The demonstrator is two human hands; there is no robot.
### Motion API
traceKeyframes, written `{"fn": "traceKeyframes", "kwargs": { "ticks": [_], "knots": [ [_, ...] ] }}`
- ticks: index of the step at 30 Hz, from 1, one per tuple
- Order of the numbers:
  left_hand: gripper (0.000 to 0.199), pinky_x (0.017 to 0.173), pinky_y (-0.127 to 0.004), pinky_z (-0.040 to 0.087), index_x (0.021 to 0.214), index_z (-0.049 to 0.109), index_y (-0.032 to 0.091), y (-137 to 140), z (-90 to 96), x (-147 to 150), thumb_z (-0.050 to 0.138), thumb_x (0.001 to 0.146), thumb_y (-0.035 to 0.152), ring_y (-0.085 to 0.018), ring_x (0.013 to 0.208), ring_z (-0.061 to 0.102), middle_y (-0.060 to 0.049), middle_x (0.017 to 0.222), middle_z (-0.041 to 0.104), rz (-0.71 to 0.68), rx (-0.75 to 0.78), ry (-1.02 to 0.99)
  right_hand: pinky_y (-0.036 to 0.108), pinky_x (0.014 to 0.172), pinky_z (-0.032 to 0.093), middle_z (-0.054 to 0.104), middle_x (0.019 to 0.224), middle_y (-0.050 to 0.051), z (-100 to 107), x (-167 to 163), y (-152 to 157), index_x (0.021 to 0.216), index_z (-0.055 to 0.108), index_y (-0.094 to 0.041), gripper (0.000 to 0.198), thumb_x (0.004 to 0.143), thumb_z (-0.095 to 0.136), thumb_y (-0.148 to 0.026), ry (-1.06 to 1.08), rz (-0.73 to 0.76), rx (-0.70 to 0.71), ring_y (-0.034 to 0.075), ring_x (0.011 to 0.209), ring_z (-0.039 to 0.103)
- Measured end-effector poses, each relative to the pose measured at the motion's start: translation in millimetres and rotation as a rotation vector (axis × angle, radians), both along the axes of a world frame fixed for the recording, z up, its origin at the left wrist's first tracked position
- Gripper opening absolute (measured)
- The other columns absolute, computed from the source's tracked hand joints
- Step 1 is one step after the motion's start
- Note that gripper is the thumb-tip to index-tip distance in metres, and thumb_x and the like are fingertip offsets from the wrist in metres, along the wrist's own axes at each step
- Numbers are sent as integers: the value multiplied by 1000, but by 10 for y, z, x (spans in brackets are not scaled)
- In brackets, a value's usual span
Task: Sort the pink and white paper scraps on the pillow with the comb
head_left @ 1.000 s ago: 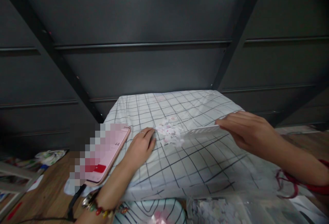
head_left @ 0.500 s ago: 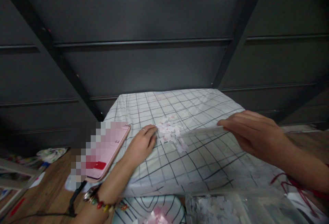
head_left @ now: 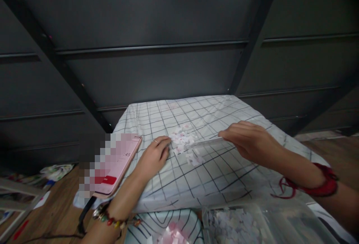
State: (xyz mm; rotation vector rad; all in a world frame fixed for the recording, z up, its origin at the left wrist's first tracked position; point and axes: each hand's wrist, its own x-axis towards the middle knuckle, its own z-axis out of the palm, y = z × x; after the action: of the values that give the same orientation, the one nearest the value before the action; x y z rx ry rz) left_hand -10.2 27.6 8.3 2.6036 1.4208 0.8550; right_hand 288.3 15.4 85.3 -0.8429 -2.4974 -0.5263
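Note:
A loose pile of small white paper scraps (head_left: 182, 138), some with pink marks, lies on the checked cloth (head_left: 174, 184). At the pile's left edge rests my left hand (head_left: 155, 156), palm down, fingers stretched toward the scraps and thumb apart, with nothing seen in it. From the other side my right hand (head_left: 246, 141) pinches the end of a thin, clear plastic strip-like piece (head_left: 207, 142). Its far end reaches the right side of the scraps; whether it is a sheet or a bag I cannot tell.
Left of my forearm stands a pink phone (head_left: 119, 165), partly pixelated. A clear plastic box (head_left: 262, 214) holding many scraps sits at the front edge, beside a striped tray (head_left: 137, 216) with pink-white pieces. Dark panels (head_left: 157, 72) rise behind the cloth.
My right hand has moved left toward the scraps, bringing the clear plastic piece along. A few scraps now lie slightly apart at the front. My left hand stays nearly in place.

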Motion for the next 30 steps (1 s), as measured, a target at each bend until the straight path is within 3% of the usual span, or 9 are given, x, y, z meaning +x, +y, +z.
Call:
{"fn": "traceKeyframes", "kwargs": {
  "ticks": [6, 10, 16, 24, 30],
  "knots": [
    [32, 96, -42, 46, 112, 56, 17, 3, -7, 15, 40, 84, 11, -21, 108, 55, -10, 115, 58, -20, 6, -17, 33, 60, 46, 61, 68, 2, 49, 63, -66, 89, 55, -22, 23, 79, 41, -6, 79, 11, 11, 18, 62, 55],
    [32, 95, -41, 47, 110, 57, 16, 2, -4, 30, 39, 84, 10, -20, 107, 55, -11, 114, 57, -20, 2, -25, 35, 61, 45, 60, 66, 1, 63, -57, -36, 89, 55, -27, 36, 77, 34, -1, 52, -73, 7, 19, 64, 54],
    [32, 96, -40, 46, 110, 57, 12, -6, 9, 26, 39, 84, 9, -22, 109, 54, -13, 114, 57, -14, -11, -17, 30, 60, 44, 60, 65, 1, 44, -146, 17, 84, 58, -21, 33, 74, 35, 1, -64, -77, 48, 16, 61, 54],
    [33, 97, -41, 45, 111, 56, 14, 12, -7, 29, 39, 83, 10, -21, 109, 54, -12, 116, 56, -18, -16, 0, 33, 58, 43, 59, 63, 1, 89, -33, -63, 88, 55, -25, 32, 73, 39, -2, -11, -46, 129, 19, 60, 54],
    [31, 94, -42, 47, 109, 57, 12, 21, -25, 11, 39, 84, 9, -22, 106, 55, -13, 114, 57, -18, 10, -25, 32, 59, 42, 56, 61, 0, 78, -115, -28, 83, 56, -24, 31, 75, 36, -1, -89, -85, 84, 17, 58, 50]
  ]
}}
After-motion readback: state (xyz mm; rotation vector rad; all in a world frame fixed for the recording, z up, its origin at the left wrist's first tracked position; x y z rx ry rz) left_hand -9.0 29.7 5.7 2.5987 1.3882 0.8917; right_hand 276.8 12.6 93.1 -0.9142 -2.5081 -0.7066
